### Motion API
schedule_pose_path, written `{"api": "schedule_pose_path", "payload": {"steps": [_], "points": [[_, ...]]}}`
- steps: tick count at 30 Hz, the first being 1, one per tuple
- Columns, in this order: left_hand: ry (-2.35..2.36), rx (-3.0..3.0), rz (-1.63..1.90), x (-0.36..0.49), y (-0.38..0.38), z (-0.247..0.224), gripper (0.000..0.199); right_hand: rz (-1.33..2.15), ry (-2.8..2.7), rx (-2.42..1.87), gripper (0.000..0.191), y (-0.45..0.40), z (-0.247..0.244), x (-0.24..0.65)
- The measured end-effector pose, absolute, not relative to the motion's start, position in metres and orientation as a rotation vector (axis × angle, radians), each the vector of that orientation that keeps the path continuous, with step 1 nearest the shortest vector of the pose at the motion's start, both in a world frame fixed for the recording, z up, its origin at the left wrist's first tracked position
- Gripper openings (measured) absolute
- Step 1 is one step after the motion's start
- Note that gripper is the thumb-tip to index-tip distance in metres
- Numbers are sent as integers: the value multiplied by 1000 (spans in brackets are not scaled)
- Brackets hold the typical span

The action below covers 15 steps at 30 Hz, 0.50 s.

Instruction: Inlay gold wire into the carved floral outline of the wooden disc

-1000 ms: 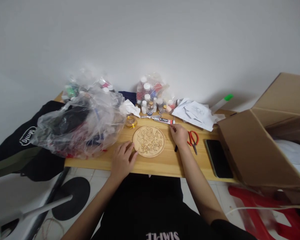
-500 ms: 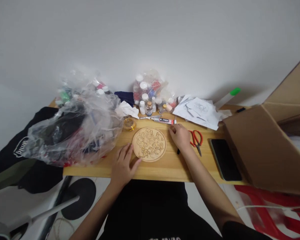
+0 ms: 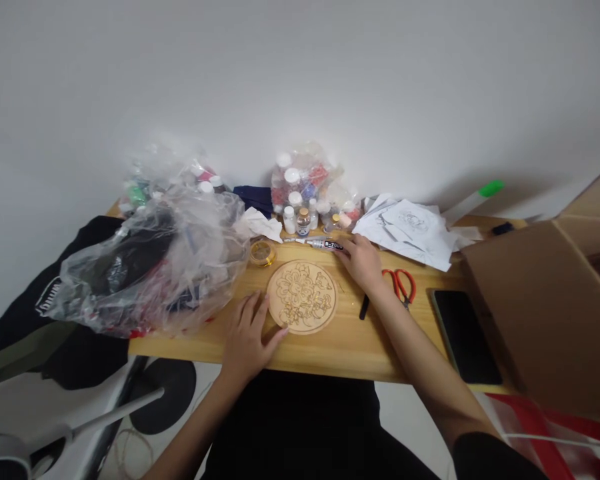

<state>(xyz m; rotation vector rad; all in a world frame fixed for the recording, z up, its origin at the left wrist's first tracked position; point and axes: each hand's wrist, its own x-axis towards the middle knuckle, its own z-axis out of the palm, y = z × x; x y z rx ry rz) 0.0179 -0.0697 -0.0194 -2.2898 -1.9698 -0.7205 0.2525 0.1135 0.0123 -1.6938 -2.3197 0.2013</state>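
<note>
A round wooden plaque (image 3: 304, 297) with a raised gold outline of flowers lies flat on the table. My left hand (image 3: 249, 333) rests at its left edge, fingers spread, thumb touching the lower rim. Behind the plaque lies a tube of B-7000 glue (image 3: 325, 245). My right hand (image 3: 363, 261) has its fingers closed around the tube's right end, which they hide. A thin tool (image 3: 293, 240) lies by the tube's nozzle. Red-handled pliers (image 3: 404, 285) are right of my right wrist, partly covered by it. A small black stick (image 3: 364, 307) lies under that forearm.
A roll of gold wire (image 3: 263, 253) sits behind the plaque. Clear plastic bags (image 3: 180, 253) fill the left side. Small bottles (image 3: 303, 222) and printed papers (image 3: 407, 230) line the wall. To the right are a phone (image 3: 464, 337) and an open cardboard box (image 3: 535, 313).
My right hand has moved from just beside the glue tube onto its right end and closed on it. The left hand stays at the plaque. The view has shifted slightly.
</note>
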Motion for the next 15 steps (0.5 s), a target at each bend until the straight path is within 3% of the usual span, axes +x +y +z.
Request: {"api": "schedule_pose_path", "payload": {"steps": [15], "points": [[-2065, -2345, -857, 22, -60, -8, 46, 234, -2267, -1567, 28, 115, -1, 259]]}}
